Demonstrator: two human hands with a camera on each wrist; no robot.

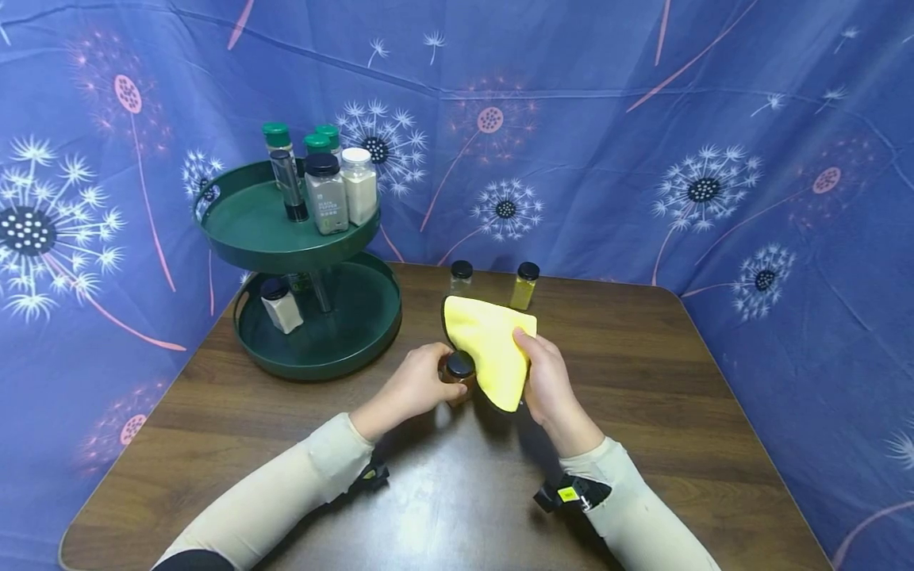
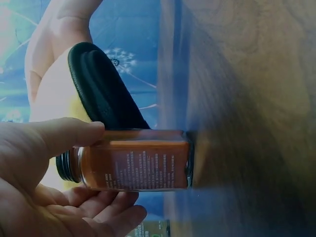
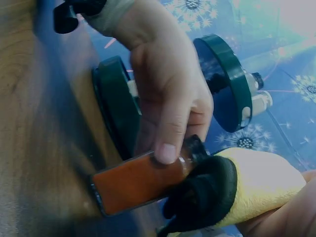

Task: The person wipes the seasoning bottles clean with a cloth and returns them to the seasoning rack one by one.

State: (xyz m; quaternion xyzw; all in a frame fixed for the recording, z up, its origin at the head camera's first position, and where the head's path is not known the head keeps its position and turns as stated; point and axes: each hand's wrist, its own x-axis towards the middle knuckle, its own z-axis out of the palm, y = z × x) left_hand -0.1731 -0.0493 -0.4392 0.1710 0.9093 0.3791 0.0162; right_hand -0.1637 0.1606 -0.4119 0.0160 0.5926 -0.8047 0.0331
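Note:
My left hand (image 1: 420, 381) grips a square glass spice jar (image 2: 140, 165) with a black lid. Orange-red powder fills it, and small print runs along one side. The thumb (image 3: 169, 152) lies against one face near the jar's shoulder. Whether its base touches the table I cannot tell. My right hand (image 1: 550, 385) pinches a yellow cloth (image 1: 493, 341) with a black edge. The cloth hangs beside the jar, its dark edge close to the lid in the right wrist view. Most of the right hand's fingers are hidden behind the cloth.
A two-tier dark green turntable rack (image 1: 321, 369) stands at the left, several jars on its upper tier and a white-filled jar (image 1: 282, 305) below. Behind the cloth stand a black-lidded jar (image 1: 461, 274) and a yellow jar (image 1: 524, 287). A patterned blue curtain (image 1: 585, 159) backs the wooden table (image 1: 643, 381).

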